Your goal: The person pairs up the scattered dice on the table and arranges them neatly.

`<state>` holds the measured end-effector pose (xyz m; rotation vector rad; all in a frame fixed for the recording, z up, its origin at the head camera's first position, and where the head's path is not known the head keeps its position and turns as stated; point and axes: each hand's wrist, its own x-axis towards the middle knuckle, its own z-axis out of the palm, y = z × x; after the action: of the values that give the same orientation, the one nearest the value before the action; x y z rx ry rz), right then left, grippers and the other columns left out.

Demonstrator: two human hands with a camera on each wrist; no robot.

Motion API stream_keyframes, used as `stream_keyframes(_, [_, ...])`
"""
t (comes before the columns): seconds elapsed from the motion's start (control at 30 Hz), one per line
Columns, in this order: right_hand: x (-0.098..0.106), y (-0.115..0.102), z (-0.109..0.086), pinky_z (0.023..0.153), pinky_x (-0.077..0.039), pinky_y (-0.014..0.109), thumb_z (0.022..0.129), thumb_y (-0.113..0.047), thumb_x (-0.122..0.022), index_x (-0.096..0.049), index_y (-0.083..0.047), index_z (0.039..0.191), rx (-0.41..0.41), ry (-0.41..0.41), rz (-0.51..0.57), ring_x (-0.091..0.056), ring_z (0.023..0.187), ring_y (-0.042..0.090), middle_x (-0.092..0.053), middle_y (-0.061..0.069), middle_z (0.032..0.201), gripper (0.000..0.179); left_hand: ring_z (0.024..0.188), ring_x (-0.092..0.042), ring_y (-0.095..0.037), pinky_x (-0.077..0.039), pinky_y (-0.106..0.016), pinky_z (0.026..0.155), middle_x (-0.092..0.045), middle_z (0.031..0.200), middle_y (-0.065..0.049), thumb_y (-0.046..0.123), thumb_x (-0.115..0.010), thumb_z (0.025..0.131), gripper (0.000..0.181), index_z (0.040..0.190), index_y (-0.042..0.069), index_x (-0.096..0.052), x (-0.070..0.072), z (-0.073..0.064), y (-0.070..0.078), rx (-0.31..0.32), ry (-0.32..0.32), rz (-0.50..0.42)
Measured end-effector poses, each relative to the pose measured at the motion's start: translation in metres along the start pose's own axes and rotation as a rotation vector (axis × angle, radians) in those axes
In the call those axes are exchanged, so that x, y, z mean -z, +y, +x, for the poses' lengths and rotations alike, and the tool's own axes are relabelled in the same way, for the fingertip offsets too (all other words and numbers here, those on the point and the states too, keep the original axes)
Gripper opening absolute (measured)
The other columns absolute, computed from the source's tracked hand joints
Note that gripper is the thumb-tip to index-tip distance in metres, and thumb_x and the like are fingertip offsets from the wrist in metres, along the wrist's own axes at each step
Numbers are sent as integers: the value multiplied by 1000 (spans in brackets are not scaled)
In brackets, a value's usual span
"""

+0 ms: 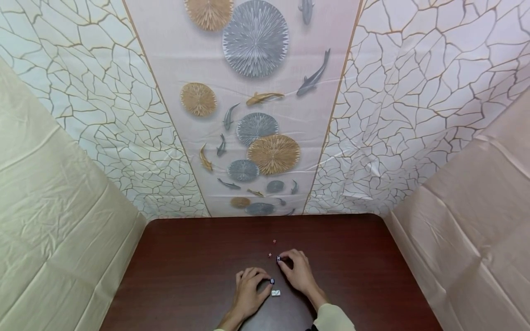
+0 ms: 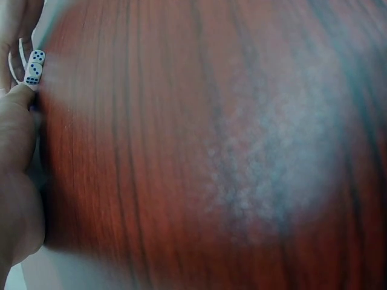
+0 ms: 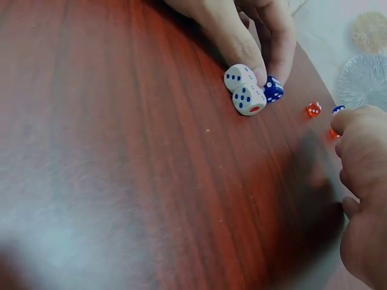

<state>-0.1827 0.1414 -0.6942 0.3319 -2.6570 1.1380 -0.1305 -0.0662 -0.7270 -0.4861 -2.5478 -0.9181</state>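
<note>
Near the front middle of the table, my left hand (image 1: pixel 248 292) pinches a blue die (image 1: pixel 272 281) between thumb and fingers. Two white dice (image 3: pixel 249 99) sit side by side against each other, right by the left thumb; they also show at the left edge of the left wrist view (image 2: pixel 34 67). Farther forward and to the right, my right hand (image 1: pixel 299 273) pinches a second blue die (image 1: pixel 279 259) at its fingertips. In the right wrist view that die (image 3: pixel 338 110) is partly hidden by the hand.
Two small red dice lie beyond the hands, one (image 1: pixel 269 254) just left of the right fingertips and the other (image 1: pixel 274 241) farther back. The dark red wooden table (image 1: pixel 186 257) meets a patterned cloth wall (image 1: pixel 256 184) at the back, with beige cloth (image 1: pixel 468 230) at both sides.
</note>
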Motion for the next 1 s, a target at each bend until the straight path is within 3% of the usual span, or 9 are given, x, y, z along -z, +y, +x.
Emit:
stream_keyframes(0.17, [3,-4,-10,96,-58,38,98,-14,-88,-84,-16,112,6,-35,35,-70,105,17,-78,-8,107,15,111,-68,-13,-39,-48,98,-76,110,15,23,-98,87,22,103,26,-84,-1,0,-1,-11,13,10])
stream_keyframes(0.37, [7,-7,-20,92,-55,32,98,-13,-88,-83,-18,110,-15,-92,44,-67,100,11,-74,-14,100,14,112,-68,-14,-38,-48,98,-76,110,14,22,-98,86,23,103,25,-84,-1,0,0,-17,21,0])
stream_keyframes(0.53, [9,-8,-29,94,-47,36,98,-13,-88,-83,-20,108,-12,-107,33,-63,97,8,-71,-17,95,14,112,-69,-14,-38,-48,98,-76,110,14,21,-98,86,22,103,25,-85,-1,0,1,-14,18,-3])
stream_keyframes(0.77, [8,-7,-40,85,-35,30,94,-11,-91,-83,-17,106,63,-93,8,-57,88,8,-63,-21,87,15,112,-69,-14,-38,-48,98,-76,110,14,21,-98,86,22,103,24,-85,-2,0,-2,-29,32,-4])
stream_keyframes(1.0, [5,-5,-47,83,-35,30,88,-8,-94,-83,-15,103,137,-46,4,-57,85,11,-65,-15,84,20,113,-69,-15,-39,-49,99,-76,111,14,22,-98,86,23,104,25,-84,-4,-1,-3,-39,36,-4])
